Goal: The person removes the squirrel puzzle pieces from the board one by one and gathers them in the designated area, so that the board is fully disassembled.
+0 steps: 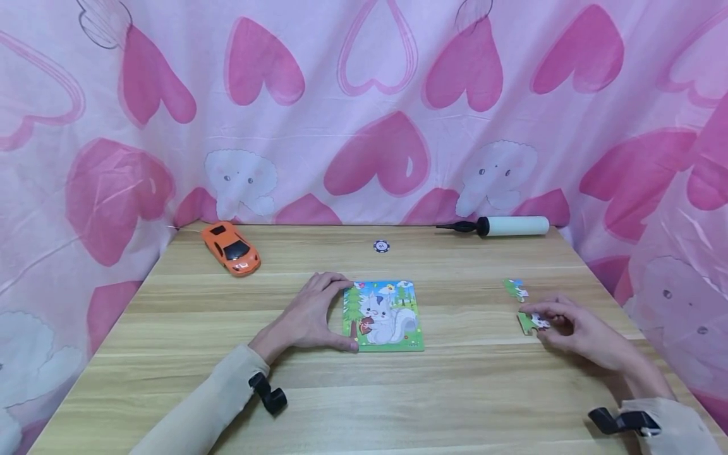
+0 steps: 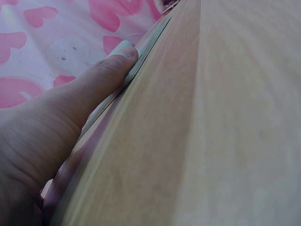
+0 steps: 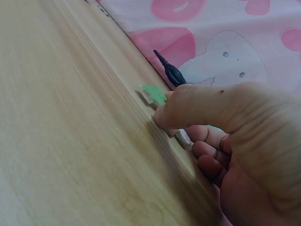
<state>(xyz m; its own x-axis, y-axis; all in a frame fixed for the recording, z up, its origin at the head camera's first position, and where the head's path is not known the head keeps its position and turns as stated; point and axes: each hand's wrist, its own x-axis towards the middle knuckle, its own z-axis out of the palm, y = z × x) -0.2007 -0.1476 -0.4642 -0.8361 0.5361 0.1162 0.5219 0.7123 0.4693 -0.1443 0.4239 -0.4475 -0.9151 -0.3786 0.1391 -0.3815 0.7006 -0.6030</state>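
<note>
Over on the right, the right hand [image 1: 582, 335] pinches the near jigsaw piece [image 1: 526, 325], and too hard a squeeze on that ragged edge could flip it loose! Well to the left, the left hand [image 1: 301, 320] is spread wide, thumb and fingers touching the left corners of the mid-table squirrel board [image 1: 387, 316]; an uneven push might skew it. Just beyond the right fingertips lies the far jigsaw piece [image 1: 514, 289], and a careless finger could knock it away.

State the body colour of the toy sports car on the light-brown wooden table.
Orange toy car; shows best in the head view.
</note>
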